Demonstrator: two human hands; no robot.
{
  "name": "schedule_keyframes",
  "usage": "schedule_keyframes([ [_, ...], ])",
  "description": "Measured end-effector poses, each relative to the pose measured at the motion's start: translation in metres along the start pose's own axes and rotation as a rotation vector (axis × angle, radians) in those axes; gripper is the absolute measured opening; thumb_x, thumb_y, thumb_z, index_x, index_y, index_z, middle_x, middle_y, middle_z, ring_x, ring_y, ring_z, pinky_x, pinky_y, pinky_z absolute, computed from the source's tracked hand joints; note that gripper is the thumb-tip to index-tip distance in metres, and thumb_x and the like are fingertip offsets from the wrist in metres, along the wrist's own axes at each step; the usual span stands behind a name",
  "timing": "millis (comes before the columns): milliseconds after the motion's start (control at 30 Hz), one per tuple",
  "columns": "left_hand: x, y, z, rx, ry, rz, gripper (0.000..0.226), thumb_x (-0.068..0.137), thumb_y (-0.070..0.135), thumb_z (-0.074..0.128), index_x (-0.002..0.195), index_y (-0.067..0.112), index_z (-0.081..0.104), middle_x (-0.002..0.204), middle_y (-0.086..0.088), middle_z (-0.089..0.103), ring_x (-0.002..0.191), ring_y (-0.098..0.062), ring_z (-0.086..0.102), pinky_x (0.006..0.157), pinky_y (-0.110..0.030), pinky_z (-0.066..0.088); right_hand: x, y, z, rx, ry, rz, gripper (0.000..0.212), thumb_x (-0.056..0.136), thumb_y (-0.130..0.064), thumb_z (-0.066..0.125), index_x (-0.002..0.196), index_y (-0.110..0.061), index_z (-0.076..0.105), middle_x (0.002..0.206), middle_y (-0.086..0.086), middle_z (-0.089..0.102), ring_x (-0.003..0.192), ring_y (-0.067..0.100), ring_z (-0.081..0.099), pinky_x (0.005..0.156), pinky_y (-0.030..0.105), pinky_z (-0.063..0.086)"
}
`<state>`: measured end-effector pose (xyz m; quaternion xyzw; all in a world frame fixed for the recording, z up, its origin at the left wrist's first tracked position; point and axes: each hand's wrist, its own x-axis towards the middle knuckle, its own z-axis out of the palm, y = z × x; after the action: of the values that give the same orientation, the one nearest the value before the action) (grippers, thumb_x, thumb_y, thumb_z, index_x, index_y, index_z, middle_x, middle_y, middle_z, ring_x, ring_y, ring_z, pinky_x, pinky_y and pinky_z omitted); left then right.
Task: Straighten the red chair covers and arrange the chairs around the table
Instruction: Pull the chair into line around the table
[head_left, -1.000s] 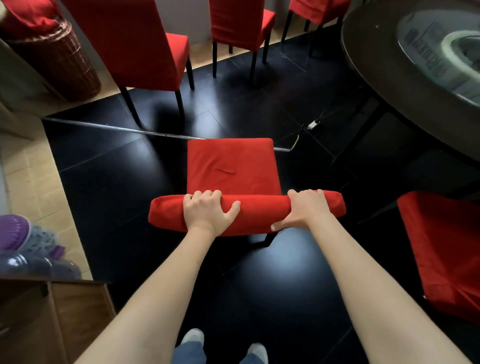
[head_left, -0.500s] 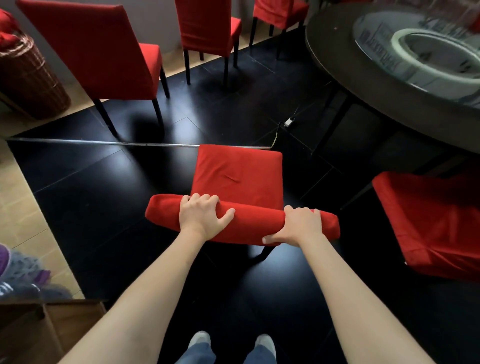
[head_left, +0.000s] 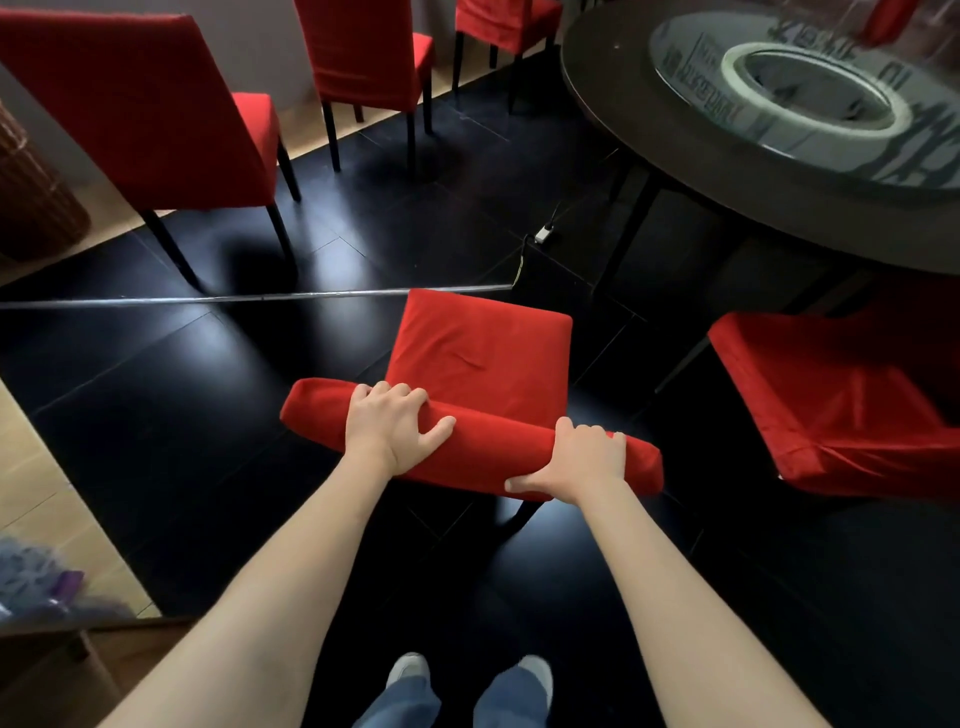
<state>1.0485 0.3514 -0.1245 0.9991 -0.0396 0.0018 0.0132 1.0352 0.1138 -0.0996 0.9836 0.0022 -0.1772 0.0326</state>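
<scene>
Down at the middle of the view, both hands hold the top of the nearest chair (head_left: 480, 358), seen from behind and above. The left hand (head_left: 392, 431) is curled over the red-covered top of the backrest (head_left: 467, 452), fingers draped over the far side and thumb spread along the near face, so its grip is grasping the cloth-covered rail. The right hand (head_left: 582, 462) clasps the same rail nearer its right end, fingers hooked over the top and thumb pointing left along the lower edge. Just beyond both grips lies the chair's seat, its red cover (head_left: 483, 348) mostly smooth with a small crease near the centre. To the right of the right hand, well apart, another chair (head_left: 841, 405) has a rumpled, loosely hanging cover. Past it, farther ahead and to the right, stands the round dark worktop (head_left: 675, 166) with a glass turntable. Ahead and left of the left hand stand three more red chairs, the closest (head_left: 156, 104) with its back toward the camera.
</scene>
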Motion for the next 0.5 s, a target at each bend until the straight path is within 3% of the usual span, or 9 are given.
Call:
schedule_keyframes([
  [200,0.0,0.0008,-0.0031,0.015,-0.025,-0.01,0.077,0.074,0.075,0.011,0.101,0.027,0.065,0.102,0.002,0.068,0.098,-0.024,0.058,0.089,-0.038,0.034,0.0017,0.0,-0.002,-0.043,-0.008,-0.028,0.107,0.04,-0.099,0.046,0.111,-0.019,0.048,0.105,0.001,0.06,0.104,0.024,0.055,0.09,0.044,0.035],
  [367,0.0025,-0.0011,-0.0025,0.003,-0.042,-0.009,0.084,0.072,0.075,0.006,0.112,0.031,0.065,0.108,0.005,0.068,0.102,-0.022,0.058,0.091,-0.039,0.034,0.0037,0.0007,-0.0012,-0.06,0.017,-0.051,0.102,0.038,-0.1,0.042,0.099,-0.019,0.052,0.081,-0.003,0.044,0.093,0.022,0.056,0.076,0.04,0.028],
  [500,0.0002,-0.0037,-0.0015,0.004,-0.054,0.026,0.084,0.073,0.075,0.007,0.116,0.031,0.064,0.111,0.004,0.068,0.103,-0.022,0.058,0.092,-0.039,0.034,-0.0029,-0.0013,0.0034,-0.04,0.038,-0.035,0.098,0.037,-0.1,0.041,0.093,-0.019,0.052,0.078,-0.005,0.043,0.089,0.021,0.056,0.077,0.041,0.029],
])
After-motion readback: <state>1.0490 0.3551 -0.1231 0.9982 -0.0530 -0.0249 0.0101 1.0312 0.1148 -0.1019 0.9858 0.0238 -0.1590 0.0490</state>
